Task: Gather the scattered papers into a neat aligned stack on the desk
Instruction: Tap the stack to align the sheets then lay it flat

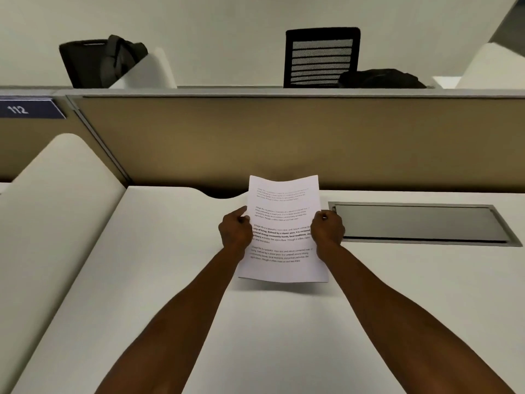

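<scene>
Holding the papers (281,231) by their two long edges, the left hand (235,230) is closed on the 9 o'clock side and the right hand (326,228) is closed on the 3 o'clock side, each with the thumb on the printed face. The sheets are lifted off the white worktop (159,280); their lower edge throws a shadow on it and their top edge curves a little in front of the brown partition (255,137). From this view they look like one sheet with several blocks of text, so I cannot tell how many sheets are in the grip or whether their edges are flush. No loose paper is visible on the worktop, so the gathering seems done as far as this view reaches. What remains, in my judgement, is to square the edges and lay the stack flat, probably at 6 o'clock from the hands, clear of the grey cable hatch (420,223) at 3 o'clock.
</scene>
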`<state>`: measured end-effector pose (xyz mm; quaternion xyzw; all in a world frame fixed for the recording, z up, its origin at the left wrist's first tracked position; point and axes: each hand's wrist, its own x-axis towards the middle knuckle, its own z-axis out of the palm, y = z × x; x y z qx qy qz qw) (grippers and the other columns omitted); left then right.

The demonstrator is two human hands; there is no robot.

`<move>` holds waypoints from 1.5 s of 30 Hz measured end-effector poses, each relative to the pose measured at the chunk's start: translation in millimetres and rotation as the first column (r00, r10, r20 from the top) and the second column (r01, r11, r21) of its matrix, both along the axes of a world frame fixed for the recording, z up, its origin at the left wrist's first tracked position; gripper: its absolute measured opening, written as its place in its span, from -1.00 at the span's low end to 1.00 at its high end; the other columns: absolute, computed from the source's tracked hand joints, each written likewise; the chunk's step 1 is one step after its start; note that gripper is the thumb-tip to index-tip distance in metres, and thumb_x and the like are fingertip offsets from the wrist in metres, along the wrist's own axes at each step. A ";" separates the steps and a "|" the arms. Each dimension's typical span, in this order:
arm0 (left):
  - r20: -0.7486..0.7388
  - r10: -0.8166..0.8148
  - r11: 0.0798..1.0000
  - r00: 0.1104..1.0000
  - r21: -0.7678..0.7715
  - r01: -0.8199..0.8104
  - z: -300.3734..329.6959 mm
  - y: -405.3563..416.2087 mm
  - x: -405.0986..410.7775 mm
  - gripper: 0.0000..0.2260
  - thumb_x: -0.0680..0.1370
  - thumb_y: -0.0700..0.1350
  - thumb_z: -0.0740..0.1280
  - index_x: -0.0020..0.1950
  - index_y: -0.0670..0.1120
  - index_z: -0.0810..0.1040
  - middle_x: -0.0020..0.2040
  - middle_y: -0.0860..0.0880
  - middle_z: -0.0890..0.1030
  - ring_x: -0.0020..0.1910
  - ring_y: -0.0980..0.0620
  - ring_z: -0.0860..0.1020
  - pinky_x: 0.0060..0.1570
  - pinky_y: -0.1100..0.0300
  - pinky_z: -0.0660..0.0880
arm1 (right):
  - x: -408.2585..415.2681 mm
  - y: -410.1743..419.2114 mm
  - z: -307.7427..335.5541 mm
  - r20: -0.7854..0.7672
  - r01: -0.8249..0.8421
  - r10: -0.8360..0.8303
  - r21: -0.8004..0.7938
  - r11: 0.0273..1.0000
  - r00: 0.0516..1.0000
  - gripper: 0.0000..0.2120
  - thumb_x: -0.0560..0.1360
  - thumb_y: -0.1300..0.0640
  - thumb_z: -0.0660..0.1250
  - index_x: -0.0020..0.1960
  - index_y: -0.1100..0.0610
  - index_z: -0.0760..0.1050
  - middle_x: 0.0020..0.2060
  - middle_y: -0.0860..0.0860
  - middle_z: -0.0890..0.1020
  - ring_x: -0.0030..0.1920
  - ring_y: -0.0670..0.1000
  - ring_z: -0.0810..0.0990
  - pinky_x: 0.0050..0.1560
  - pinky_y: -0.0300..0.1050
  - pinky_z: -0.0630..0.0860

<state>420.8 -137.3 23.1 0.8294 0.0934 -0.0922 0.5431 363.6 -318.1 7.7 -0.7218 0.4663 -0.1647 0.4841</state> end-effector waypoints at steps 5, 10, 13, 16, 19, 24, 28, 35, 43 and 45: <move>-0.028 -0.044 0.998 0.999 0.042 0.045 -29.2 -16.0 23.1 -0.68 0.65 -0.22 0.28 0.41 -0.13 0.55 0.37 -0.15 0.58 0.27 -0.16 0.59 0.31 0.01 0.50 | 22.4 -12.4 -28.9 -0.054 0.004 -0.008 -0.064 0.998 0.998 -0.75 0.62 0.13 0.23 0.12 0.21 0.63 0.09 0.16 0.68 0.09 0.19 0.64 0.01 -0.08 0.47; -0.029 -0.047 0.993 0.998 0.107 0.050 -47.8 -19.2 32.5 -0.68 0.64 -0.23 0.30 0.39 -0.16 0.57 0.32 -0.16 0.61 0.25 -0.15 0.60 0.31 0.06 0.48 | 24.8 -17.3 -48.5 -0.067 0.022 -0.026 -0.066 0.998 0.997 -0.77 0.62 0.16 0.23 0.00 0.24 0.62 -0.05 0.18 0.69 -0.11 0.10 0.62 -0.10 -0.11 0.49; 0.005 -0.060 0.984 0.998 0.167 0.059 -53.8 -21.9 30.8 -0.68 0.62 -0.21 0.33 0.37 -0.21 0.57 0.27 -0.19 0.64 0.21 -0.16 0.61 0.29 0.09 0.48 | 22.4 -18.4 -51.9 -0.062 0.026 -0.033 -0.113 0.993 0.998 -0.76 0.62 0.20 0.22 0.01 0.28 0.63 -0.04 0.20 0.70 -0.05 0.17 0.67 -0.06 -0.11 0.54; 0.033 -0.094 0.967 0.995 0.241 0.084 -55.8 -26.5 25.2 -0.63 0.60 -0.15 0.36 0.39 -0.24 0.54 0.27 -0.22 0.62 0.25 -0.19 0.59 0.31 0.05 0.47 | 18.7 -17.1 -51.5 -0.066 -0.005 -0.007 -0.189 0.982 0.998 -0.73 0.61 0.24 0.22 0.20 0.32 0.61 0.12 0.24 0.67 0.13 0.21 0.65 0.20 0.03 0.57; 0.019 -0.097 0.962 0.995 0.258 0.089 -55.2 -29.6 17.7 -0.57 0.59 -0.12 0.37 0.43 -0.24 0.50 0.32 -0.22 0.57 0.32 -0.19 0.55 0.35 0.03 0.45 | 10.0 -15.4 -50.2 -0.068 -0.046 0.031 -0.234 0.971 0.997 -0.67 0.57 0.27 0.28 0.31 0.31 0.54 0.21 0.25 0.63 0.22 0.22 0.61 0.30 0.03 0.48; 0.016 -0.139 0.933 0.990 0.337 0.126 -53.1 -27.5 3.9 -0.49 0.59 -0.04 0.37 0.50 -0.20 0.42 0.39 -0.18 0.53 0.40 -0.16 0.48 0.39 0.03 0.40 | -5.3 -17.3 -49.5 -0.080 -0.067 0.048 -0.255 0.965 0.996 -0.66 0.52 0.24 0.38 0.27 0.30 0.56 0.14 0.23 0.67 0.15 0.21 0.65 0.21 0.03 0.54; 0.019 -0.166 0.929 0.986 0.337 0.150 -52.6 -25.6 -0.6 -0.49 0.58 -0.04 0.39 0.48 -0.21 0.43 0.39 -0.18 0.53 0.40 -0.14 0.48 0.40 0.06 0.38 | -12.0 -17.9 -49.0 -0.091 -0.083 0.060 -0.269 0.960 0.994 -0.76 0.49 0.24 0.41 0.12 0.34 0.62 -0.02 0.23 0.69 0.02 0.23 0.67 0.03 -0.05 0.53; 0.032 -0.184 0.933 0.982 0.319 0.164 -55.3 -23.0 -5.8 -0.52 0.57 -0.08 0.42 0.44 -0.23 0.47 0.35 -0.20 0.52 0.34 -0.16 0.52 0.36 0.07 0.42 | -17.3 -20.8 -50.6 -0.112 -0.067 0.041 -0.235 0.970 0.993 -0.70 0.50 0.22 0.42 0.20 0.33 0.60 0.07 0.24 0.67 0.10 0.22 0.65 0.13 0.02 0.55; 0.039 -0.186 0.934 0.982 0.318 0.164 -56.7 -22.3 -8.4 -0.50 0.57 -0.07 0.41 0.46 -0.25 0.46 0.34 -0.21 0.54 0.35 -0.17 0.51 0.37 0.08 0.39 | -20.4 -22.2 -48.1 -0.104 -0.060 0.034 -0.262 0.963 0.994 -0.70 0.48 0.21 0.46 0.17 0.31 0.60 0.06 0.22 0.69 0.08 0.21 0.67 0.11 -0.01 0.57; 0.044 -0.188 0.935 0.981 0.313 0.165 -56.1 -22.4 -9.1 -0.52 0.57 -0.07 0.41 0.44 -0.24 0.48 0.33 -0.21 0.55 0.34 -0.16 0.51 0.37 0.10 0.38 | -20.8 -23.7 -48.5 -0.114 -0.075 0.045 -0.273 0.959 0.992 -0.69 0.48 0.20 0.46 0.18 0.31 0.61 0.06 0.22 0.69 0.08 0.21 0.67 0.13 0.00 0.57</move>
